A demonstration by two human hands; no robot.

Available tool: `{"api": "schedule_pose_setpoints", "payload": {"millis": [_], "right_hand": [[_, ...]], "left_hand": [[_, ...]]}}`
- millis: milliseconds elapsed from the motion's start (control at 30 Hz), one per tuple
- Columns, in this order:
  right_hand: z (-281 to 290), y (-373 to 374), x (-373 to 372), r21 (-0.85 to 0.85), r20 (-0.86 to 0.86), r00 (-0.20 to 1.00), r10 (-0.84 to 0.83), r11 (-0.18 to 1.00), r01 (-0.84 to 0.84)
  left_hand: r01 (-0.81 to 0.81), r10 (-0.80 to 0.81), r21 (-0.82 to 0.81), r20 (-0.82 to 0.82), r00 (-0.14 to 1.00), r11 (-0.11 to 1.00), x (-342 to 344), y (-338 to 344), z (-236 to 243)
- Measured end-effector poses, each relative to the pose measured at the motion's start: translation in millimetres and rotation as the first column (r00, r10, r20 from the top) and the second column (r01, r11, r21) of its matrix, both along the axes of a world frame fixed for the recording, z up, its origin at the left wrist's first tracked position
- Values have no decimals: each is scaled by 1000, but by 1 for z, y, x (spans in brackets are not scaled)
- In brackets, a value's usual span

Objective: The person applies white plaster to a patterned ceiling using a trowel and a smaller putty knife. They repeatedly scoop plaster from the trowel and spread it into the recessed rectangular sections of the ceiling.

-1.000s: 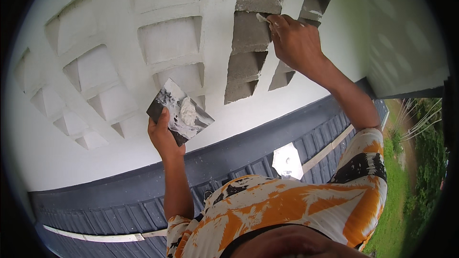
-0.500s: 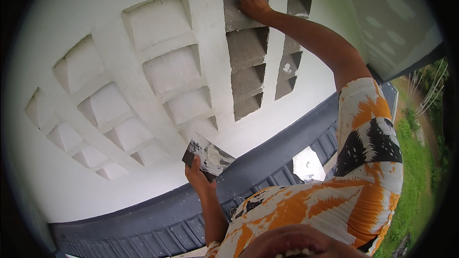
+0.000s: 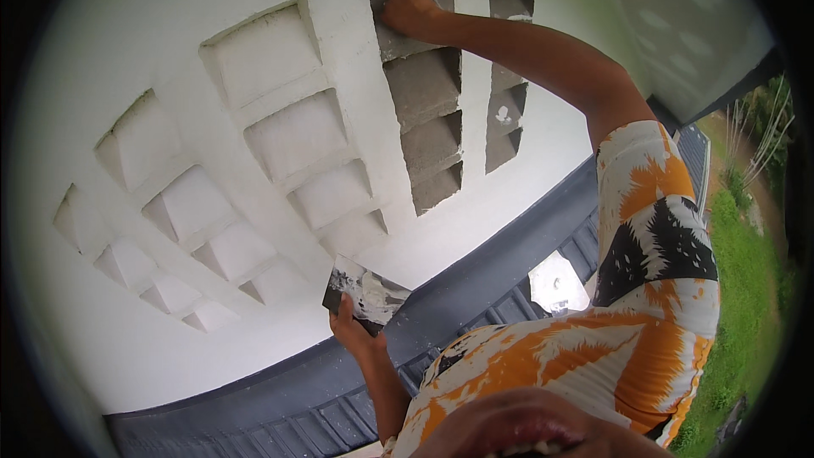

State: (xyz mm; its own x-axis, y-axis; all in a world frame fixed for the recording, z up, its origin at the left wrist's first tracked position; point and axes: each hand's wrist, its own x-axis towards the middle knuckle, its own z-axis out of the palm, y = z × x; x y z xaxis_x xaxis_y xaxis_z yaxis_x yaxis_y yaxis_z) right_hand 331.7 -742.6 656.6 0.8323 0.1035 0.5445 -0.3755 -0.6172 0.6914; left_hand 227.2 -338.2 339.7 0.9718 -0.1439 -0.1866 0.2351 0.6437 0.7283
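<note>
In the head view, the person's left hand is gripping a dark, flat rectangular board low in front of the white wall, the thumb pressing over its near edge. The board is carrying a smear of thick white paste. The right hand is reaching into the topmost recess of the wider column of square, rough grey recesses. Its fingers are curling in, but whether they are holding a tool cannot be told, since the hand itself is hiding it.

As for progress, the square white recesses to the left are already showing a pale surface throughout and are looking done. The wider grey column is remaining mostly bare, and so is the narrow grey column of recesses to its right, which is bearing only a small white dab and some white along its edges. Most of both grey columns is therefore seemingly awaiting coating, with paste remaining on the board.
</note>
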Motion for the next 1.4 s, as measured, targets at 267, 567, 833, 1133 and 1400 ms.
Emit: {"api": "schedule_pose_setpoints", "payload": {"millis": [267, 567, 833, 1133, 1400], "right_hand": [[4, -8, 3, 76, 39, 997, -64, 995, 61], [9, -26, 18, 140, 25, 991, -131, 982, 127], [-9, -1, 7, 145, 63, 997, -33, 989, 23], [8, 5, 5, 228, 149, 972, -180, 963, 144], [6, 28, 4, 313, -11, 965, -263, 915, 253]], "left_hand": [[59, -59, -6, 7, 998, 998, 1, 0, 2], [11, -11, 27, 4, 1000, 1000, -3, 0, -12], [-54, 54, -5, 8, 998, 999, -9, 5, -4], [0, 0, 8, 8, 1000, 1000, -12, 7, 1], [-60, 61, 54, -26, 998, 997, -13, 8, -5]]}}
